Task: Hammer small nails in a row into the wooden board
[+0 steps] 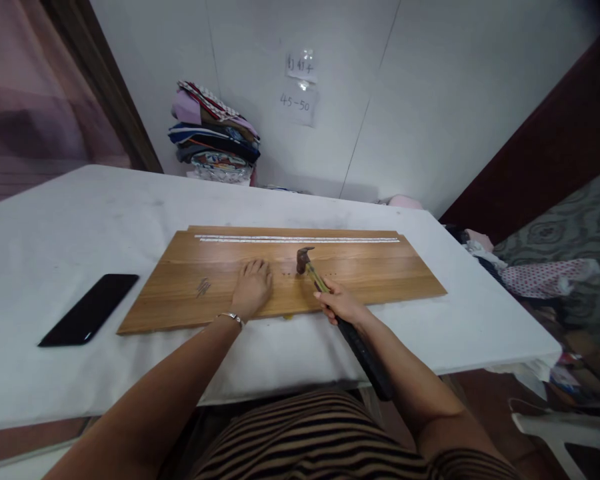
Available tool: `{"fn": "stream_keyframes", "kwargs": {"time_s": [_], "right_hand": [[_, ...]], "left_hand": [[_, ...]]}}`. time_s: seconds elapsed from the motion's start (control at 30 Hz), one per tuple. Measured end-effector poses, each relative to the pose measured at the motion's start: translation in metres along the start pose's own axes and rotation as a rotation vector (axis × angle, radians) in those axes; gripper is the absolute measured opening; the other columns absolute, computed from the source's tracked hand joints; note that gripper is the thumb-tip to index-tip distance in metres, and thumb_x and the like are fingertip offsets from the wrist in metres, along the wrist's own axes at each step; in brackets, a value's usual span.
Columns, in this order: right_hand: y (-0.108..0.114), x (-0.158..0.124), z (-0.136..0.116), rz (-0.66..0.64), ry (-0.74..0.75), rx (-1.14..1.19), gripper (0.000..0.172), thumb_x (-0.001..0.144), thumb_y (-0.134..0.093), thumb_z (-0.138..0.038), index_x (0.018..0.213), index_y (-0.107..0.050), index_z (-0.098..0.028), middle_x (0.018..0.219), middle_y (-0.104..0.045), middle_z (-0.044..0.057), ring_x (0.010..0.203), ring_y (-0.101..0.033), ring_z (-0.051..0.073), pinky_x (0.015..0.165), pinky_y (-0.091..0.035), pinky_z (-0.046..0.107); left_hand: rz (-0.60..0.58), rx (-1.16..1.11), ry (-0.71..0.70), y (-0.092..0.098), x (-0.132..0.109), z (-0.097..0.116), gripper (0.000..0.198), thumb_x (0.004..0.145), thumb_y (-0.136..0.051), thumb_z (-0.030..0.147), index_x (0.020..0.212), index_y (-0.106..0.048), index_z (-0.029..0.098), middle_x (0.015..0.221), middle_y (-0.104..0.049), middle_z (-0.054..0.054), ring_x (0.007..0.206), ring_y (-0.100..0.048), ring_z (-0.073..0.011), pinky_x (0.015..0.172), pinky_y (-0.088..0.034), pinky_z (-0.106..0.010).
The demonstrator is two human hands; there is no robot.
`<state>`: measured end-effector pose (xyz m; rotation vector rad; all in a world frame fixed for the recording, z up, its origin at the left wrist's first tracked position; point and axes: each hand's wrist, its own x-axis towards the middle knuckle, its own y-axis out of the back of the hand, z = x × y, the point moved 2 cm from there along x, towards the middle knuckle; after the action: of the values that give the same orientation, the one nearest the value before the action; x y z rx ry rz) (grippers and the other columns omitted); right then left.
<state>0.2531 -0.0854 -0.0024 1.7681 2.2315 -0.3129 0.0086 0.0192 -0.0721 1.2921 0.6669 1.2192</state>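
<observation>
My right hand (pixel 341 301) is wrapped round the handle of a claw hammer (pixel 317 277), with the black grip trailing back under my forearm. The hammer's rusty head is at the middle of a brown wooden board (pixel 380 267), close to a row of small dark marks or nail heads. Flat on the board, left of the hammer, lies my left hand (pixel 253 285), fingers stretched out and holding nothing. Several loose nails (pixel 203 287) rest on the board further left. Two white strips with markings (pixel 300 239) run along its far side.
A white-covered table (pixel 145 207) carries the board. Left of the board lies a black phone (pixel 91 310). Folded clothes (pixel 217 137) are stacked at the back by the wall. A white plastic chair (pixel 565 430) stands at the lower right.
</observation>
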Motion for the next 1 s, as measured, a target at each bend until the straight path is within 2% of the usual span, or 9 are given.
{"fn": "stream_keyframes", "kwargs": {"time_s": [0.17, 0.27, 0.43, 0.57, 0.83, 1.0], "right_hand": [[-0.0026, -0.0036, -0.0037, 0.016, 0.001, 0.004, 0.075, 0.085, -0.076, -0.042, 0.153, -0.052, -0.02, 0.059, -0.049, -0.014, 0.04, -0.038, 0.009, 0.037, -0.034, 0.021], [-0.0037, -0.0056, -0.0054, 0.028, 0.016, -0.006, 0.079, 0.084, -0.075, -0.042, 0.156, -0.051, -0.021, 0.057, -0.046, -0.015, 0.039, -0.037, 0.009, 0.037, -0.034, 0.021], [-0.0065, -0.0066, -0.0038, 0.028, -0.042, -0.023, 0.087, 0.085, -0.074, -0.04, 0.164, -0.045, -0.02, 0.056, -0.047, -0.015, 0.038, -0.038, 0.009, 0.038, -0.033, 0.021], [-0.0059, -0.0081, -0.0056, 0.022, -0.016, -0.015, 0.092, 0.083, -0.075, -0.043, 0.167, -0.043, -0.02, 0.058, -0.049, -0.015, 0.039, -0.038, 0.009, 0.038, -0.034, 0.021], [-0.005, -0.0043, -0.0017, 0.037, -0.037, -0.012, 0.086, 0.083, -0.076, -0.041, 0.162, -0.048, -0.02, 0.055, -0.047, -0.015, 0.039, -0.039, 0.009, 0.038, -0.035, 0.022], [-0.0028, -0.0065, -0.005, 0.037, 0.008, -0.009, 0.087, 0.081, -0.078, -0.046, 0.16, -0.05, -0.023, 0.059, -0.049, -0.015, 0.04, -0.039, 0.008, 0.038, -0.035, 0.021]], "left_hand": [[0.002, -0.011, -0.011, 0.0007, -0.001, 0.0001, 0.046, 0.107, -0.041, 0.028, 0.139, -0.07, 0.014, 0.155, -0.067, -0.022, 0.148, -0.057, -0.0358, 0.126, -0.043, -0.055], [0.004, -0.024, -0.008, 0.003, -0.0015, 0.0018, 0.045, 0.107, -0.04, 0.027, 0.138, -0.071, 0.015, 0.153, -0.068, -0.022, 0.147, -0.058, -0.0353, 0.126, -0.044, -0.056], [-0.019, -0.017, 0.015, 0.006, -0.0021, 0.0048, 0.046, 0.108, -0.04, 0.027, 0.139, -0.07, 0.013, 0.154, -0.068, -0.02, 0.148, -0.057, -0.0343, 0.128, -0.042, -0.053], [-0.031, -0.022, 0.008, 0.0054, -0.0018, 0.0046, 0.047, 0.108, -0.039, 0.028, 0.141, -0.069, 0.011, 0.155, -0.067, -0.022, 0.149, -0.056, -0.0355, 0.128, -0.041, -0.054], [0.012, -0.04, 0.0, 0.0011, -0.0015, 0.0013, 0.046, 0.107, -0.04, 0.027, 0.137, -0.071, 0.015, 0.153, -0.069, -0.021, 0.147, -0.058, -0.0352, 0.127, -0.043, -0.055], [0.018, -0.035, -0.002, 0.0032, -0.0021, 0.0033, 0.044, 0.106, -0.04, 0.027, 0.137, -0.071, 0.018, 0.151, -0.07, -0.019, 0.145, -0.059, -0.0343, 0.126, -0.043, -0.055]]}}
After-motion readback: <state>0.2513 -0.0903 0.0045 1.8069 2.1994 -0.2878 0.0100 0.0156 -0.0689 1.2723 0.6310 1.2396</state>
